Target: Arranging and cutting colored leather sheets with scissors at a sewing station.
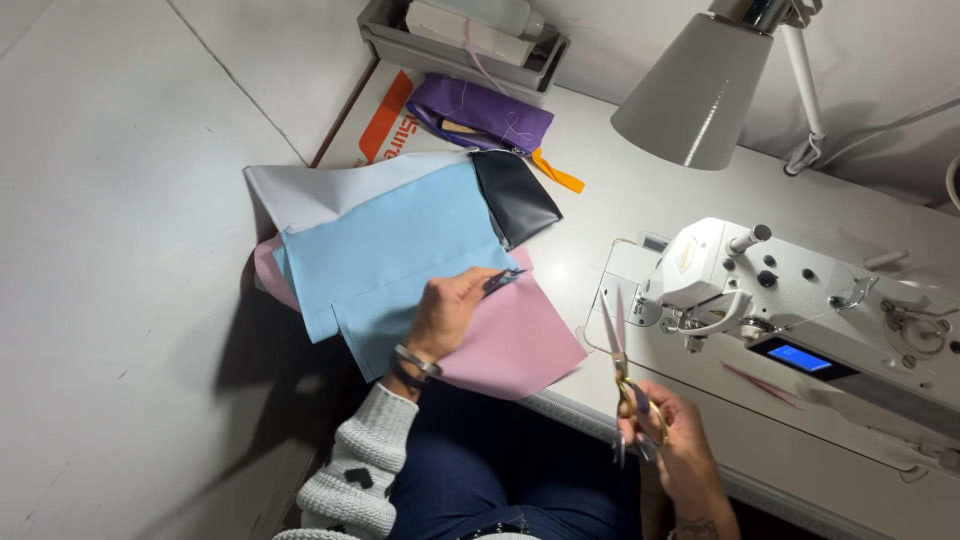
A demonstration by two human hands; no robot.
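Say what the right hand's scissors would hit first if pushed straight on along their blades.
Probably the white sewing machine: the scissors in the right hand point up beside its left end, though depth is unclear.

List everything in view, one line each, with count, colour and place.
Blue fabric: 1, light blue, table left.
Pink fabric: 1, under the blue.
Grey fabric: 1, behind the blue.
Black piece: 1, right of the blue.
Purple pouch: 1, table back.
Tray: 1, grey, back edge.
Lamp: 1, grey, upper right.
Sewing machine: 1, white, right.
Scissors: 1, gold-handled, in right hand.
Left hand: on the fabric, holding a small dark tool.
Right hand: holding the scissors.
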